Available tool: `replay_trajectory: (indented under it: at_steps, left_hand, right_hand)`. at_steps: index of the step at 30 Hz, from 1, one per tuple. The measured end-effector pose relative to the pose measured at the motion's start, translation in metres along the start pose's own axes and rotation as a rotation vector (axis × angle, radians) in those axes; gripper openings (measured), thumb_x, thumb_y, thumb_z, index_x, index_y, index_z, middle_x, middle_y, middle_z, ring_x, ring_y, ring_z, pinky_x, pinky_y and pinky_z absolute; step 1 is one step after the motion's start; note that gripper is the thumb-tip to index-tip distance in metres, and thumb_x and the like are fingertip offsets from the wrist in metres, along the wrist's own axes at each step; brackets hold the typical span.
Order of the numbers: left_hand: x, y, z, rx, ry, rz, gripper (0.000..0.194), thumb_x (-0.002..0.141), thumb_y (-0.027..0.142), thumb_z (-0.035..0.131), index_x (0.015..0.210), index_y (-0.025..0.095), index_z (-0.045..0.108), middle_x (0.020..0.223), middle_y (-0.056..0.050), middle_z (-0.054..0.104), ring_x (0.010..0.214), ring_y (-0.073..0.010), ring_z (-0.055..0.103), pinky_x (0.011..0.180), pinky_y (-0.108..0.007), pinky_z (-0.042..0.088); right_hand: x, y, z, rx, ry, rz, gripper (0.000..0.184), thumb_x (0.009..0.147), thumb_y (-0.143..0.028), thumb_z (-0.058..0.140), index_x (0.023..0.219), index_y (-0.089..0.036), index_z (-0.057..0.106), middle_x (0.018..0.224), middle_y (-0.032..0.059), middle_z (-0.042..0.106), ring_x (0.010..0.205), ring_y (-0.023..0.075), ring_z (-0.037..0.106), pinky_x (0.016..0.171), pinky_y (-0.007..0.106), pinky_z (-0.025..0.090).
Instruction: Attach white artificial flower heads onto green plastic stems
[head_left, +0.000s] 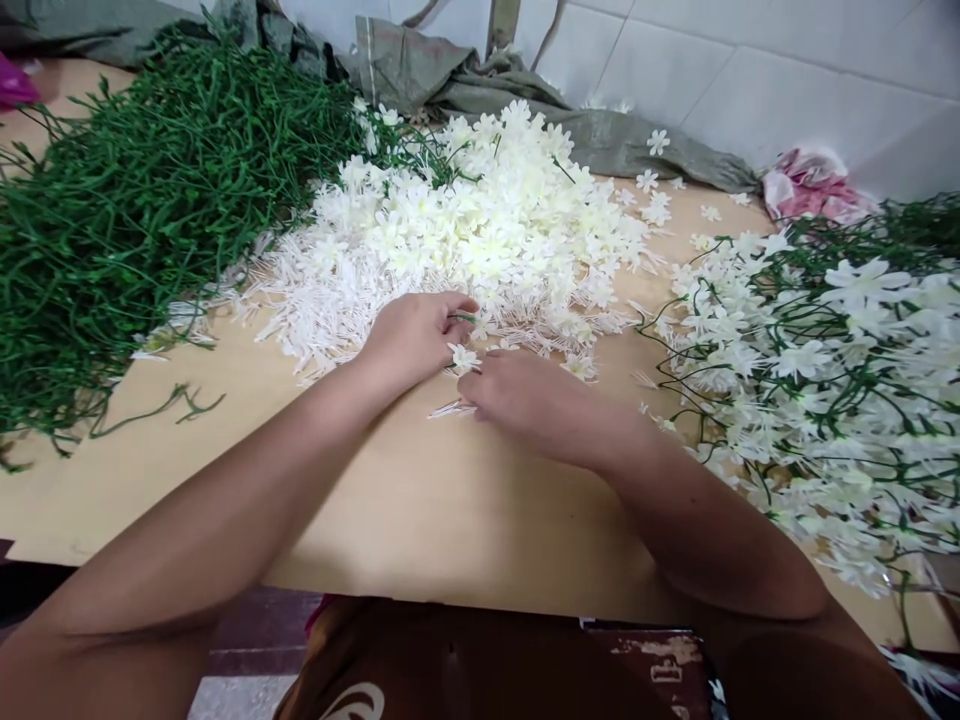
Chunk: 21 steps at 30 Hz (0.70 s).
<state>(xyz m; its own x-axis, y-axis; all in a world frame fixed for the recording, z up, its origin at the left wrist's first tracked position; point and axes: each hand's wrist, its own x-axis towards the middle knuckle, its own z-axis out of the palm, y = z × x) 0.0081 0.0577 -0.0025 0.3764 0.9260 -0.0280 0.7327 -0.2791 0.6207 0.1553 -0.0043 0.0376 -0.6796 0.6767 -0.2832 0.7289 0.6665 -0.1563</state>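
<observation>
At the front of a heap of white artificial flower heads, my two hands are close together over the table. My left hand is closed, with a green plastic stem pinched between thumb and fingers. Just right of it, my right hand has its fingers bent together beside a white flower head. Thin white pieces poke out under the right fingertips. Whether the right fingers grip the flower head or those pieces is partly hidden.
A large pile of green plastic stems covers the left. On the right lie stemmed white flowers. Grey-green sacking runs along the tiled wall. A pink and white bag sits at back right. The tan tabletop ends before my body.
</observation>
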Motion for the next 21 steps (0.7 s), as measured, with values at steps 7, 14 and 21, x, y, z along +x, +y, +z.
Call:
replay_trajectory:
  at_steps: [7,14,21]
  left_hand:
    - [0.002,0.008,0.006,0.312,0.039,0.036,0.038,0.083,0.031,0.048,0.114,0.026,0.069,0.094,-0.006,0.076,0.089,-0.0254,0.068,0.072,-0.033,0.045]
    - [0.000,0.010,0.002,0.253,0.053,0.056,0.033,0.082,0.031,0.048,0.104,0.024,0.072,0.077,-0.003,0.073,0.075,-0.0197,0.065,0.064,-0.028,0.040]
    - [0.000,0.011,0.005,0.366,-0.021,0.087,0.038,0.083,0.033,0.047,0.111,0.027,0.071,0.081,-0.006,0.073,0.079,-0.0236,0.065,0.065,-0.031,0.039]
  right_hand:
    - [-0.014,0.036,-0.012,0.165,0.225,0.161,0.013,0.080,-0.007,0.049,0.075,-0.017,0.056,0.068,0.0031,0.058,0.060,0.0123,0.044,0.059,0.026,0.026]
    - [-0.008,0.054,-0.005,0.437,0.474,0.182,0.008,0.078,-0.012,0.051,0.073,-0.019,0.051,0.063,-0.0031,0.048,0.058,0.0091,0.039,0.058,0.025,0.029]
    - [0.001,0.062,0.005,0.485,0.535,0.171,0.005,0.076,-0.012,0.054,0.077,-0.017,0.055,0.075,0.0004,0.050,0.066,0.0107,0.044,0.064,0.025,0.035]
